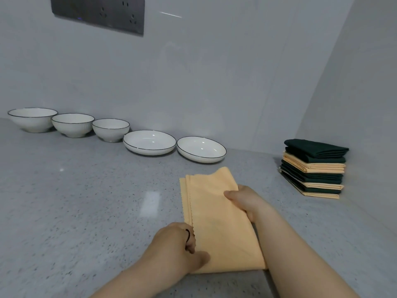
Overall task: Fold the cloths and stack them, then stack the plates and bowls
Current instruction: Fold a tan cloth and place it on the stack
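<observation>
An orange cloth point(217, 222), folded into a long strip, lies on the grey speckled counter point(86, 201) in front of me. My left hand point(180, 246) pinches its near left edge, thumb on top. My right hand point(245, 201) grips the strip's right edge about midway along. A stack of folded dark green and orange cloths point(314, 168) sits at the right by the side wall. Three white bowls point(33, 119) point(73, 124) point(110, 129) and two white plates point(149, 142) point(201, 149) stand in a row along the back wall.
A dark socket panel point(98, 11) is mounted on the back wall at upper left. The side wall point(354, 93) closes the counter on the right, just behind the cloth stack. The counter's front edge runs just below the cloth.
</observation>
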`<state>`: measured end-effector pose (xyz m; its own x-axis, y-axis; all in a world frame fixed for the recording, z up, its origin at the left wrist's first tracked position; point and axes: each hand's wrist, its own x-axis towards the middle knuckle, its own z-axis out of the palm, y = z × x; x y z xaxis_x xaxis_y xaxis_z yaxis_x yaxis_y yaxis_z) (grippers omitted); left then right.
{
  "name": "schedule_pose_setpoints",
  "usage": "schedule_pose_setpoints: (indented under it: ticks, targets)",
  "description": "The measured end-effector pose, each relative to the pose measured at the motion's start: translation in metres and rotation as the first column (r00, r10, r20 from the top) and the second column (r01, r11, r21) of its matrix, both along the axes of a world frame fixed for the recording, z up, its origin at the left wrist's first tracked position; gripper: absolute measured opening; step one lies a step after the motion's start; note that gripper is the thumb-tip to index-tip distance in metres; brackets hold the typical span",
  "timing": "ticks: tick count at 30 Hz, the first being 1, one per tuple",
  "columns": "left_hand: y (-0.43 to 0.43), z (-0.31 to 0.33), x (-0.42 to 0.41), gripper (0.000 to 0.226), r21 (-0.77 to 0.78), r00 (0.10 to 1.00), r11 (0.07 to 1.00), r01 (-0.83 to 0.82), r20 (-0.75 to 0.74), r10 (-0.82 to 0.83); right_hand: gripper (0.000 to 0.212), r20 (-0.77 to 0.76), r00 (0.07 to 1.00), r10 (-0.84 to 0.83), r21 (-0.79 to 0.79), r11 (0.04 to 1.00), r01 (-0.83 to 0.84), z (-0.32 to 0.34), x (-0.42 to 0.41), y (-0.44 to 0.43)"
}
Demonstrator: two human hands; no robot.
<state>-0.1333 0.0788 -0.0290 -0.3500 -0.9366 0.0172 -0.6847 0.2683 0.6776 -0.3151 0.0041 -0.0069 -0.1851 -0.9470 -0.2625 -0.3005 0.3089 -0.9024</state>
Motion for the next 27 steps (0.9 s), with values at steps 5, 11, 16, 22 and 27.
schedule_pose_setpoints:
  ticks: [5, 11, 16, 22, 27]
  targets:
    - [0.006, -0.002, 0.001, 0.031, 0.011, 0.992, 0.999, -0.049, -0.112, 0.050, 0.033, -0.177, 0.984, 0.005, -0.041, 0.999, -0.013, 0.001, 0.007, -0.005]
    - [-0.004, 0.002, -0.005, 0.066, 0.163, 0.908, 0.986, -0.044, -0.405, 0.107, 0.032, -0.201, 0.980, -0.003, -0.089, 0.996, -0.015, -0.003, 0.008, -0.007]
    - [-0.021, -0.002, -0.020, 0.042, -0.061, 0.988, 0.986, -0.155, -0.010, 0.155, 0.035, -0.185, 0.983, 0.012, -0.073, 0.997, -0.026, -0.001, 0.004, -0.006]
    - [-0.009, -0.002, -0.031, 0.050, -0.345, 0.895, 0.916, -0.208, 0.310, 0.320, 0.036, -0.222, 0.975, 0.013, -0.095, 0.995, -0.035, -0.003, 0.006, -0.007]
    - [0.005, -0.008, -0.044, 0.067, -0.345, 0.887, 0.934, 0.090, 0.454, 0.082, 0.033, -0.193, 0.980, 0.040, -0.080, 0.995, -0.056, -0.001, 0.006, -0.006]
